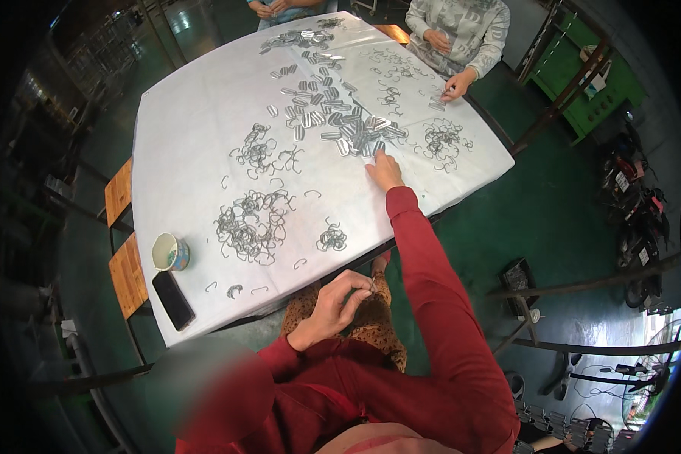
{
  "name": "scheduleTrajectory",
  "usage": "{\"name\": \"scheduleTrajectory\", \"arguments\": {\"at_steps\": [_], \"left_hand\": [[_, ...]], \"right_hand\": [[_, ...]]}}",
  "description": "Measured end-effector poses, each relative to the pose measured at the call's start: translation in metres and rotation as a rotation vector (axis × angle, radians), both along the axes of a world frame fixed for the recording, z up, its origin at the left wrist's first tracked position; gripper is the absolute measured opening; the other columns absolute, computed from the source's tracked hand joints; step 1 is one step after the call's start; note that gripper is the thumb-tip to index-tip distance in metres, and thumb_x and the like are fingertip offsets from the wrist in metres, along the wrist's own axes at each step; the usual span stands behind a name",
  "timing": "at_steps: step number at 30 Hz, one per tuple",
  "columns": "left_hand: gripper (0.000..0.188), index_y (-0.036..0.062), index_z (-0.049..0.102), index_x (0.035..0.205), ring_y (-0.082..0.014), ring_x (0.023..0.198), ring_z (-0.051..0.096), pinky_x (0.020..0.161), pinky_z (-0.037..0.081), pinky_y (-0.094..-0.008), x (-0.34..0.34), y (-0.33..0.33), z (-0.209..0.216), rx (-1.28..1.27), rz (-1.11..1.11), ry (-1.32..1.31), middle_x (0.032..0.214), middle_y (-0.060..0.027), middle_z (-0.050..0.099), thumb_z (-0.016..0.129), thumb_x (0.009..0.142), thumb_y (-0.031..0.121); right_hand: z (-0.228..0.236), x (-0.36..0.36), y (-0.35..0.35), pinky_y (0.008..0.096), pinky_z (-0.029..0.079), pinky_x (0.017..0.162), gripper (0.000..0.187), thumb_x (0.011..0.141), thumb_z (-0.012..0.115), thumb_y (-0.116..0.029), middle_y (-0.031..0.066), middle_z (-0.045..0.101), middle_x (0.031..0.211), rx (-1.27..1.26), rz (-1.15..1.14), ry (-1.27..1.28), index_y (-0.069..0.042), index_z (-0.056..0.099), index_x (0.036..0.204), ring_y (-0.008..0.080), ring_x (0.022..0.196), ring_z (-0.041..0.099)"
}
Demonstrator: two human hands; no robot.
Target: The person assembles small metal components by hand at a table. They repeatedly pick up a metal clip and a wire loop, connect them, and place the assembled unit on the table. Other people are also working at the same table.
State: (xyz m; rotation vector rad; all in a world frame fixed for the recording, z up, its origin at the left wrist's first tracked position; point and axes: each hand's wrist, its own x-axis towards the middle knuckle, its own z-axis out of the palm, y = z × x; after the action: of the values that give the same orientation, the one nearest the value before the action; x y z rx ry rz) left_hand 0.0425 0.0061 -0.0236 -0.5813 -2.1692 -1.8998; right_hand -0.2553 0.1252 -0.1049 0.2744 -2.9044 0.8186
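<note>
On the white-covered table (197, 113) my right hand (387, 172) reaches to the near edge of a pile of flat, ribbed silver metal pieces (349, 125). Its thumb and fingers close around one piece there, partly hidden by the fingertips. Below the table's near edge, above my lap, my left hand (337, 304) is closed in a pinch. A thin bit of wire, seemingly a hook, shows at its fingertips. Heaps of bent wire hooks (251, 227) lie to the left of my right hand, with a smaller cluster (331, 237) close to the near edge.
A paper cup (170, 252) and a black phone (173, 300) rest at the left corner. Across the table, a person in a grey patterned top (461, 34) handles pieces; another person's hands (271, 9) show at the far end. Wooden stools (129, 276) stand left.
</note>
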Motion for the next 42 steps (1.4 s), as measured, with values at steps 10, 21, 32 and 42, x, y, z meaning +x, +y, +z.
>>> {"name": "scheduleTrajectory", "arguments": {"at_steps": [10, 21, 32, 42], "left_hand": [[0.007, -0.0011, 0.057, 0.091, -0.0229, 0.079, 0.060, 0.071, 0.048, -0.0301, 0.007, -0.005, 0.001, 0.045, 0.023, -0.005, 0.087, -0.0114, 0.060, 0.059, 0.084, -0.003], [0.006, -0.0011, 0.056, 0.092, -0.0187, 0.078, 0.058, 0.071, 0.047, -0.0293, -0.008, -0.007, 0.000, -0.020, 0.060, 0.096, 0.086, -0.0109, 0.061, 0.052, 0.087, -0.003], [0.012, 0.0055, 0.065, 0.095, -0.0249, 0.087, 0.060, 0.079, 0.048, -0.0329, -0.018, -0.024, -0.002, -0.006, 0.185, 0.196, 0.092, -0.0092, 0.063, 0.055, 0.088, 0.009], [0.011, 0.0026, 0.057, 0.094, -0.0294, 0.090, 0.054, 0.080, 0.043, -0.0389, -0.010, 0.014, -0.014, 0.111, 0.117, 0.220, 0.090, -0.0104, 0.058, 0.056, 0.085, 0.008]], "right_hand": [[0.020, 0.032, 0.043, 0.0342, 0.056, 0.045, 0.034, 0.074, 0.056, 0.003, 0.0245, 0.063, 0.088, -0.456, -0.112, -0.273, 0.009, 0.051, 0.108, 0.0310, 0.067, 0.067], [0.070, 0.195, 0.055, 0.0307, 0.057, 0.064, 0.043, 0.082, 0.053, 0.007, 0.0065, 0.060, 0.085, -1.538, 0.153, -0.497, 0.004, 0.047, 0.124, 0.0134, 0.078, 0.063], [0.124, 0.234, 0.005, 0.0247, 0.048, 0.070, 0.041, 0.078, 0.062, 0.006, 0.0105, 0.062, 0.090, -1.067, 0.086, -0.242, 0.011, 0.053, 0.118, 0.0143, 0.077, 0.059], [0.105, 0.246, 0.036, 0.0254, 0.046, 0.067, 0.030, 0.084, 0.061, -0.002, 0.0132, 0.059, 0.094, -1.088, 0.048, -0.150, 0.012, 0.054, 0.110, 0.0163, 0.078, 0.057]]}}
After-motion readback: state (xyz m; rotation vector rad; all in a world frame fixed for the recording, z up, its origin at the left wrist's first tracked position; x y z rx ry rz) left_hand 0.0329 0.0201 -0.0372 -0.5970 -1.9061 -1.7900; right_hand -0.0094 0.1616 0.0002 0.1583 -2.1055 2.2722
